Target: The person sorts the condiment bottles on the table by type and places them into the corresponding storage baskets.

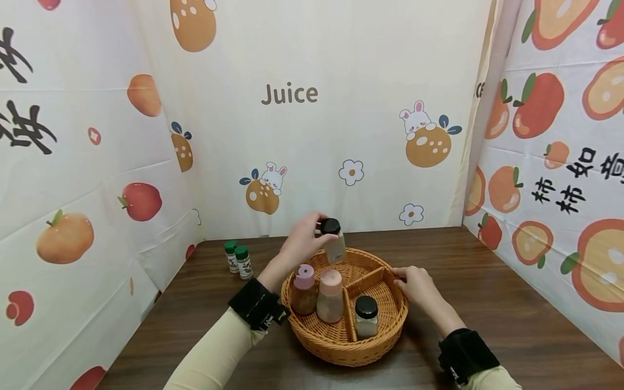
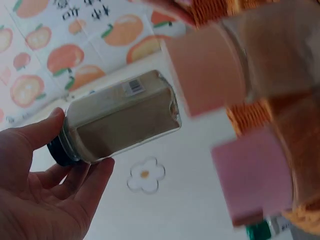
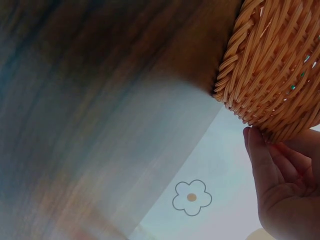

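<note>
The left hand (image 1: 304, 238) grips a black-capped jar (image 1: 334, 241) by its lid, fingers curled round it — the jar hangs in the air over the back part of the woven basket (image 1: 390, 330). The right hand (image 1: 414, 284) rests its fingers on the basket's right rim. The basket sits near the front edge of the desk (image 1: 512, 303). Two pink-capped jars (image 1: 319, 295) stand in its left part — another black-lidded jar (image 1: 366, 317) stands in front.

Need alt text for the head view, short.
A person's left hand holds a black-capped jar by its cap above a round wicker basket, while the right hand rests on the basket's rim. Three more jars stand inside the basket, and two green-capped bottles stand on the wooden table.
</note>
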`<state>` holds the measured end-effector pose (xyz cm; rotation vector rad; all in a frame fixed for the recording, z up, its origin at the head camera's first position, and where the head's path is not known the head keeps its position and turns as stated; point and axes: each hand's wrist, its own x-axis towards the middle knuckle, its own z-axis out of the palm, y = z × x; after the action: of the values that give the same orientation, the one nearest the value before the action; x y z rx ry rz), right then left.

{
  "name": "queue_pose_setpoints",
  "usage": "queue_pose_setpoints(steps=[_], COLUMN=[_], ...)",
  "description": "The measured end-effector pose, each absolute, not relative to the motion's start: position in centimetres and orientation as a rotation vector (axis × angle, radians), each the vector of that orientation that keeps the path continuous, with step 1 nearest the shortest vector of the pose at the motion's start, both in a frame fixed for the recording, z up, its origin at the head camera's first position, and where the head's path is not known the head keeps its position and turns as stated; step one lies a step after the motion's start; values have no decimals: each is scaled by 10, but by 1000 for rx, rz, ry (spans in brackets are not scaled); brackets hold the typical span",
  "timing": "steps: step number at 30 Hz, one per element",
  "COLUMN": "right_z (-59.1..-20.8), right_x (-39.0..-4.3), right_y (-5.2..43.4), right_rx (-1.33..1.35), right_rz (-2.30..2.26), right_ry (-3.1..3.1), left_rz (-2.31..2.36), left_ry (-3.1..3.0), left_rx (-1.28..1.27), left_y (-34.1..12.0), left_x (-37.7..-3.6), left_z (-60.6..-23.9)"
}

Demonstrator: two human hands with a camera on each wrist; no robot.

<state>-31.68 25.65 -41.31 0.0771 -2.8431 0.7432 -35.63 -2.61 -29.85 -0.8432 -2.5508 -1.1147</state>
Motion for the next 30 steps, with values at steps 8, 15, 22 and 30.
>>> queue_pose_setpoints(steps=[8, 15, 22, 30], right_z=[-413, -413, -414, -414], right_x=[-317, -317, -318, -318], right_y=[257, 258, 258, 258], right_rx=[70, 89, 69, 77], right_rz=[744, 758, 766, 778], right_ry=[-2844, -2853, -2850, -2849], left_rz=[-1091, -1035, -974, -873], left_ry=[-2653, -2711, -2791, -2855], left_rx=[-1051, -1112, -1158, -1201], left_y=[2, 15, 22, 23], left_x=[-339, -332, -330, -329], left_z=[-306, -318, -329, -338])
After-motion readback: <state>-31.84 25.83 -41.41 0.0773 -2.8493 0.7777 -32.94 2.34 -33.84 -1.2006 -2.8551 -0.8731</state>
